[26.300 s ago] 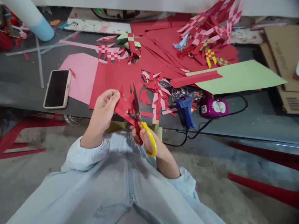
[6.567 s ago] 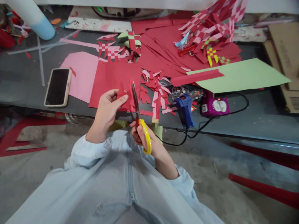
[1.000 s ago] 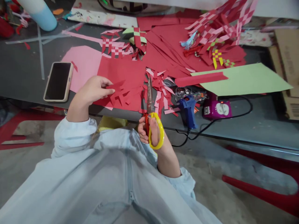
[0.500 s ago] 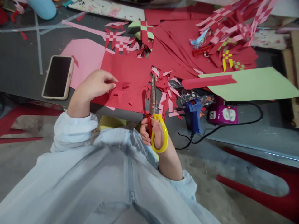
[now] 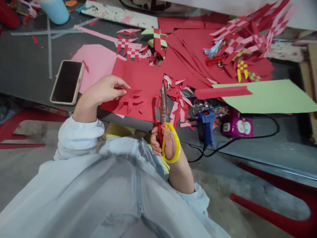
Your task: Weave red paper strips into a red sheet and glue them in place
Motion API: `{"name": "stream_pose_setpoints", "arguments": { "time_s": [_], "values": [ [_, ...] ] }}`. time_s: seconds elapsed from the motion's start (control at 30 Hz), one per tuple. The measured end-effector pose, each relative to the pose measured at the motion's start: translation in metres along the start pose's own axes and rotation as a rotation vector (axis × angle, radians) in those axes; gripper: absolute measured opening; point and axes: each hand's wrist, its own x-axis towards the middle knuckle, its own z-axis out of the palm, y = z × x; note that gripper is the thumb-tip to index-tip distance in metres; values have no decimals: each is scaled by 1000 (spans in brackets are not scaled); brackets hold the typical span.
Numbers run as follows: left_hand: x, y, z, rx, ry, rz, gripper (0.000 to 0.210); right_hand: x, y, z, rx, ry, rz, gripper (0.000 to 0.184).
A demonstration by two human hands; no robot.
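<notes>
My left hand (image 5: 111, 88) is closed in a pinch on a cut red paper piece (image 5: 132, 96) with narrow strips at its edge. That piece is over a larger red paper sheet (image 5: 141, 74), and red on red makes its outline hard to trace. In my right hand (image 5: 156, 143) is a pair of scissors (image 5: 163, 105) with yellow and red handles. The blades look closed and point away from me, towards a pile of red and pink paper scraps (image 5: 175, 110). My fingers are through the handle loops.
A phone (image 5: 66, 82) lies on pink paper (image 5: 95, 62) at left. Right of the scraps are a blue glue gun (image 5: 206, 124), a purple power block (image 5: 237, 126) with a black cord, and green paper (image 5: 269, 96). Woven checkered paper pieces (image 5: 237, 33) are heaped at the back right.
The view has shifted slightly, so the table things appear a little lower and further right. Both hands keep their hold on the red paper piece and the scissors.
</notes>
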Motion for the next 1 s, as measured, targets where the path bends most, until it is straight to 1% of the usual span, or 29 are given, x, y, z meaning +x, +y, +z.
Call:
{"name": "stream_pose_setpoints", "arguments": {
  "time_s": [0.13, 0.3, 0.57, 0.67, 0.77, 0.83, 0.87, 0.93, 1.0],
  "values": [
    [-2, 5, -1, 7, -2, 2, 20, 0, 0, -1, -8, -4, 7, 56],
    [-3, 10, -3, 7, -4, -32, 19, -1, 0, -1, 5, 5, 5, 56],
    [-4, 6, -4, -1, 25, 33, 19, -1, 2, -1, 40, 9, 5, 56],
    [-11, 4, -9, -82, 77, 133, 18, 0, 4, 0, 42, 1, 12, 56],
    [-19, -1, -16, -118, 141, 331, 16, 1, 5, 0, 46, -6, 18, 55],
    [-21, -7, -20, -91, 108, 412, 19, 1, 7, 0, 51, -1, 17, 55],
    [-20, -10, -21, -81, 69, 421, 22, 1, 8, -1, 51, -1, 19, 54],
    [-16, -18, -21, -89, -17, 400, 30, 1, 10, -1, 52, -8, 22, 53],
    [-11, -25, -18, -47, -41, 352, 32, 1, 11, -2, 52, -20, 25, 52]
  ]
}}
